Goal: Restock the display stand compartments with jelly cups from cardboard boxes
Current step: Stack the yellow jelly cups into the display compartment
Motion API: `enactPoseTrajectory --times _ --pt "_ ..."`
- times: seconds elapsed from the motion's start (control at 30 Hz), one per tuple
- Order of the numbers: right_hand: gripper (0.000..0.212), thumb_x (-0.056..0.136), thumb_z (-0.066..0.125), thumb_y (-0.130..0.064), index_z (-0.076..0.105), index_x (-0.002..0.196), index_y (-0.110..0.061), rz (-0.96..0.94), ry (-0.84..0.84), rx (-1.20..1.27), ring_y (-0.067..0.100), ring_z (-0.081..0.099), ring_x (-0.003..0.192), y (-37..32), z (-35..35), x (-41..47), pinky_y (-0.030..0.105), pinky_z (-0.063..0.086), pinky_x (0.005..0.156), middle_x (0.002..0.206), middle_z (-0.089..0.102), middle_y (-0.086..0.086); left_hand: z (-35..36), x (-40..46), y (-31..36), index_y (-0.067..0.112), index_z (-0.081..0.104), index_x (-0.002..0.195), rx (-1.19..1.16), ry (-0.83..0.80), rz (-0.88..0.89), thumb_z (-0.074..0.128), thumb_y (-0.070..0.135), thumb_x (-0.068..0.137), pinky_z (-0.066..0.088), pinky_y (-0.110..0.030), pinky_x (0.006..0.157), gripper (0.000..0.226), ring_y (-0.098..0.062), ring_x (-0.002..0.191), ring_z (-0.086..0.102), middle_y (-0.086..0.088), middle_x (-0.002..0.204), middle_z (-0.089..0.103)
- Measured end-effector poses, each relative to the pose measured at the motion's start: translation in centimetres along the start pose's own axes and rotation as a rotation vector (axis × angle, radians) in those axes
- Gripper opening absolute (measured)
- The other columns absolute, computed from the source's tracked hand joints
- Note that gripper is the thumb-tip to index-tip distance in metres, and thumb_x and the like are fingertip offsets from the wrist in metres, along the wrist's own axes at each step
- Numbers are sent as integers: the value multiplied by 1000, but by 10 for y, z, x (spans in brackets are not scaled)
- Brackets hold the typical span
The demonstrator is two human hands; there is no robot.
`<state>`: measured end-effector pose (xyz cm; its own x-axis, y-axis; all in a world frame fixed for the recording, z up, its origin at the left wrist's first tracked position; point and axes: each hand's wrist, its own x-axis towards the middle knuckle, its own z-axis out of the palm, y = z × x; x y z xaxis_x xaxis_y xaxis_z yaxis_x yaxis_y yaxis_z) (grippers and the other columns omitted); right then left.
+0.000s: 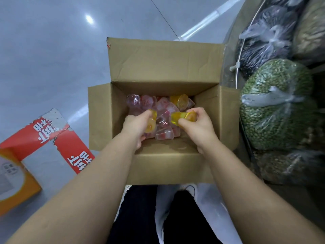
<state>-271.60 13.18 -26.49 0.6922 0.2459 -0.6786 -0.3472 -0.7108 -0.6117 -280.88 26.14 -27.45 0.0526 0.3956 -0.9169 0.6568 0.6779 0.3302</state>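
You are reaching both hands into the open cardboard box (163, 67) at frame center, your left hand (136, 125) grasping a yellow jelly cup (152, 123) and your right hand (199, 127) grasping another yellow cup (182, 117), above loose pink cups (164, 110) lying in the box bottom.

1. 1 open brown cardboard box (163, 64) on the floor.
2. 2 hands inside it: left hand (135, 125), right hand (198, 127).
3. 3 yellow jelly cups (182, 117) plainly show; the pink jelly cups (165, 110) overlap too much to count.
4. 1 red-and-orange box (22, 182).
5. 1 bag of green beans (274, 106).
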Motion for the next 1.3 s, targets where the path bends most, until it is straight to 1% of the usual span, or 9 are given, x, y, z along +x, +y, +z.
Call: enactPoseTrajectory --times 0.1,0.23,0.33,0.43,0.53,0.73,0.87,1.0,1.3 --pt "45 70 72 -12 53 108 -25 -113 50 28 20 59 95 -45 -26 -65 31 48 87 108 60 6 -17 -78 17 26 54 80 73 50 335 69 34 64 54 -33 67 23 -20 73 59 1 83 61" --pt "59 68 72 -7 49 120 -22 -269 104 33 22 57 103 -131 -90 -178 38 46 94 110 60 0 -52 -214 62 33 47 96 351 128 738 72 20 67 38 -6 66 40 -8 82 52 8 97 52" --pt "62 65 76 -10 46 116 -25 -325 144 33 22 57 106 -198 -146 -260 42 46 94 113 59 -3 -72 -330 101 35 37 99 426 107 922 76 20 66 41 -7 77 53 -12 93 55 10 102 55" --pt "56 61 78 -21 48 102 -45 -445 200 28 11 58 99 -250 -200 -337 18 46 87 100 58 -25 -87 -432 127 39 46 100 429 -8 1096 75 20 65 48 -36 87 49 -17 99 58 14 101 58" --pt "59 61 77 -21 49 103 -50 -553 268 55 5 57 98 -284 -251 -402 8 41 83 98 54 -36 -90 -515 144 38 55 112 426 -127 1312 74 24 63 44 -20 86 54 -8 104 55 15 108 57" --pt "59 65 76 -15 57 116 -36 -693 360 176 2 59 102 -288 -347 -491 12 45 84 108 61 -18 -50 -624 155 41 51 120 412 -462 1492 66 20 59 45 -20 88 66 -7 107 57 17 109 56" --pt "50 67 65 -14 62 103 -49 -693 413 344 -1 60 87 -271 -410 -530 11 45 73 101 62 -16 5 -682 148 40 38 128 379 -698 1625 67 4 60 42 -11 86 82 -2 101 58 19 105 57" --pt "42 61 60 -26 63 97 -46 -640 505 398 -8 59 78 -247 -464 -563 2 41 65 92 64 -27 55 -730 127 46 37 127 358 -873 1626 70 19 64 40 -5 81 76 5 96 55 26 102 54" --pt "53 58 70 -54 58 107 -39 -581 706 354 3 62 98 -239 -538 -562 21 49 84 105 65 -14 119 -776 155 42 47 115 666 -756 1865 64 47 71 33 -7 91 47 5 107 46 26 109 52"
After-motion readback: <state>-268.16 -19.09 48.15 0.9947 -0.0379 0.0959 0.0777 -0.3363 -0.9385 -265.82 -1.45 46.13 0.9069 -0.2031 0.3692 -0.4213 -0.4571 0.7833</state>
